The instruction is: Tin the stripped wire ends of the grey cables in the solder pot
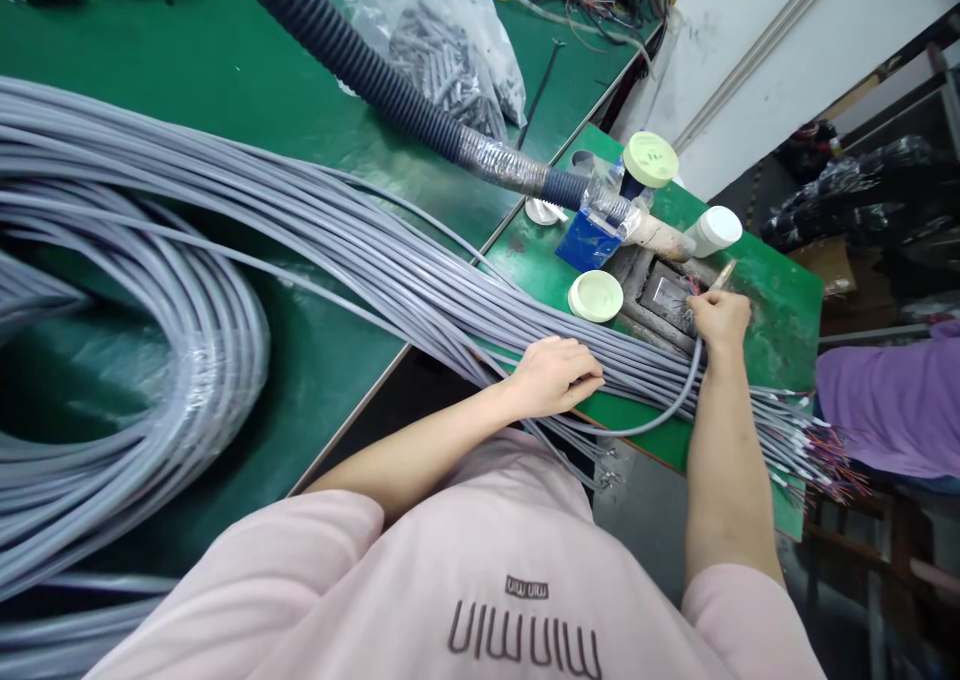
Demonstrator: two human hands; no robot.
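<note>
My right hand (721, 322) is closed in a pinch round the end of a gray cable (688, 385). Thin coloured wires at that end stick out over a square, shiny metal surface (666, 294), set in a dirty gray block that looks like a solder pot. From this hand the cable loops down and back left below the bundle. My left hand (556, 378) lies on the thick bundle of gray cables (450, 295), fingers curled over it; the fingertips are partly hidden. A short pale stick (724, 275) shows just beyond my right hand.
A dark corrugated hose (360, 55) ends above the block, by a blue box (589, 240). Around it stand a pale round tub (595, 296), a yellow-lidded jar (650, 160) and a white jar (716, 232). Stripped cable ends (814, 450) lie at right, near a person in purple (889, 400).
</note>
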